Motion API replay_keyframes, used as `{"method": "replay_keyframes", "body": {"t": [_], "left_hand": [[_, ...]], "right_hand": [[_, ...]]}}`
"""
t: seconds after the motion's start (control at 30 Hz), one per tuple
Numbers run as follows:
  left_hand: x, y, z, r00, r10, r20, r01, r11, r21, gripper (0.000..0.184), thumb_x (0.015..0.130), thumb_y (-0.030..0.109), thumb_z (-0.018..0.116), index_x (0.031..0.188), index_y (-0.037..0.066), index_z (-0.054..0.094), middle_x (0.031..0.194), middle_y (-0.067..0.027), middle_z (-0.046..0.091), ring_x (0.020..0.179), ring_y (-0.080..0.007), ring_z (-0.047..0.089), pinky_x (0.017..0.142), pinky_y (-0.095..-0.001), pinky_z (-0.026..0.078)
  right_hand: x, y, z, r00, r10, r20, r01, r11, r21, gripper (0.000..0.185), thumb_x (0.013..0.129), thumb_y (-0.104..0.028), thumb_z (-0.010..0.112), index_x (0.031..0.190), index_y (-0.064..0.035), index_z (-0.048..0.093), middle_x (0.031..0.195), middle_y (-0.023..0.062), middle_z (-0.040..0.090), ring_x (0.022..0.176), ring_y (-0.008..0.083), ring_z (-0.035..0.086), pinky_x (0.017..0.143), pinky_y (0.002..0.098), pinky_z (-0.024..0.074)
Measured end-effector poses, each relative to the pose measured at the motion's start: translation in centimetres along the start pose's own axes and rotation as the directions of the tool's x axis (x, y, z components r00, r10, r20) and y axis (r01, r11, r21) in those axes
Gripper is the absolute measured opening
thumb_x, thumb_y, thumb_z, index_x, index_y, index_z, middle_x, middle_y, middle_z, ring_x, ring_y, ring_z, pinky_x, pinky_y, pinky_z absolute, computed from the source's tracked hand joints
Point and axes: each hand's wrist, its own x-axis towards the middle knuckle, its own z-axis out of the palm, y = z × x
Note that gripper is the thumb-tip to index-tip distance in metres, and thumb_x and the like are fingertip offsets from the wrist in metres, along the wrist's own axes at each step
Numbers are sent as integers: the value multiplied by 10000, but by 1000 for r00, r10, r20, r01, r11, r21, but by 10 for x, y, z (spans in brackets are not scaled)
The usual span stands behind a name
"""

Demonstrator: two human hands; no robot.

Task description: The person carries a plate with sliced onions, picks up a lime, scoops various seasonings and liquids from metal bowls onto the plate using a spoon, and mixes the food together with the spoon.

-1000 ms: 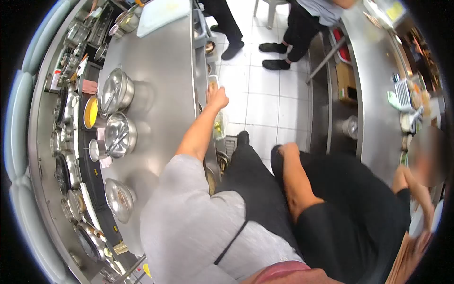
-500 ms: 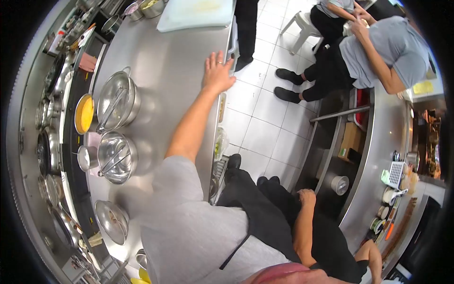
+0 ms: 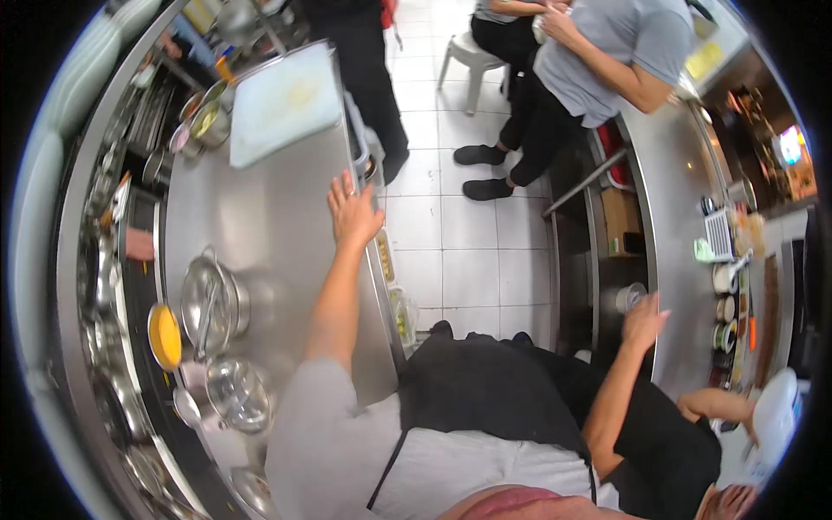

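My left hand (image 3: 355, 212) rests with fingers spread on the edge of the steel counter (image 3: 277, 217), holding nothing. Ahead of it on the counter lies a white cutting board (image 3: 290, 104) with a yellowish stain. My right hand (image 3: 644, 322) hangs beside the edge of the right-hand counter (image 3: 672, 260), close to a metal container (image 3: 631, 297) on the shelf below. Its fingers are loosely apart and nothing shows in them; whether it touches the counter I cannot tell.
Steel bowls (image 3: 212, 303) with utensils and a yellow-filled bowl (image 3: 165, 336) stand at left. Two co-workers are ahead right, one beside a white stool (image 3: 472, 69); black-trousered legs (image 3: 360, 78) stand ahead left. Another person's arm (image 3: 715, 406) is close on my right, near a white object.
My view has shifted forward and turned along the aisle. The left hand stays at the counter edge. My right hand has moved from beside my body out to the right counter.
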Motion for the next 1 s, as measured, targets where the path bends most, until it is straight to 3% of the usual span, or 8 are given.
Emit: {"method": "replay_keyframes", "body": {"t": [0.17, 0.43, 0.53, 0.6, 0.63, 0.73, 0.87, 1.0], "left_hand": [[0, -15, 20, 998, 37, -43, -37, 999, -5, 600, 743, 310, 746, 1291, 113, 599, 1575, -231, 211, 1450, -440, 181, 1176, -555, 161], [9, -12, 29, 999, -23, 40, 15, 982, 191, 608, 740, 290, 764, 1310, 166, 595, 1609, -189, 143, 1436, -457, 194, 1145, -576, 207], [21, 8, 18, 981, -146, 127, 96, 938, 334, 611, 752, 276, 764, 1331, 214, 579, 1628, -160, 83, 1432, -473, 192, 1125, -602, 223], [24, 32, 1, 947, -257, 193, 165, 904, 395, 606, 777, 266, 700, 1365, 242, 555, 1638, -142, 52, 1474, -434, 120, 1165, -570, 173], [27, 31, 2, 943, -267, 200, 168, 897, 409, 638, 773, 259, 726, 1381, 254, 534, 1640, -138, 41, 1475, -427, 127, 1153, -569, 198], [29, 20, 11, 949, -246, 199, 132, 880, 456, 745, 752, 258, 790, 1425, 287, 473, 1644, -126, 6, 1470, -403, 175, 1112, -558, 272], [32, 20, 13, 981, -108, 161, 38, 921, 389, 759, 727, 257, 794, 1411, 154, 481, 1602, -256, 60, 1448, -448, 189, 1100, -548, 294], [42, 28, 27, 995, 91, 50, -104, 834, 542, 880, 714, 560, 657, 1476, 227, 369, 1483, -296, 259, 1278, -510, 350, 973, -638, 362]], "right_hand": [[-55, -99, 91, 716, -343, 608, 172, 931, 323, 911, 927, -605, 486, 1570, -89, 99, 1595, 156, 209, 1464, 267, 216, 1179, 403, 152], [-93, -77, 88, 790, -394, 469, 379, 916, 132, 866, 841, -562, 623, 1466, -9, 390, 1384, 187, 514, 1274, 309, 455, 1058, 359, 363], [-113, -55, 88, 944, -330, -11, 310, 876, 370, 1034, 744, -712, 643, 1533, -158, 269, 1414, 63, 417, 1258, 232, 409, 982, 367, 326], [-57, 65, 9, 900, -251, -356, 97, 912, -399, 727, 802, -602, 623, 1299, -114, 417, 1179, 79, 509, 1067, 230, 502, 876, 368, 393], [-28, 125, -23, 848, -265, -458, -318, 437, -841, 588, 830, -547, 612, 1182, -92, 491, 1061, 86, 555, 972, 228, 549, 822, 369, 426], [62, 146, -5, 919, -238, -315, -280, 168, -945, 389, 916, -382, 582, 831, -26, 713, 708, 110, 693, 687, 225, 688, 663, 371, 527], [191, 75, 80, 985, -163, -62, -44, 110, -993, 347, 910, -344, 558, 817, -33, 681, 790, 222, 658, 813, 448, 627, 729, 500, 497], [281, -19, 130, 996, 83, 28, 39, -133, -990, 315, 912, -303, 547, 836, -35, 692, 801, 174, 683, 819, 371, 654, 755, 468, 500]]}}
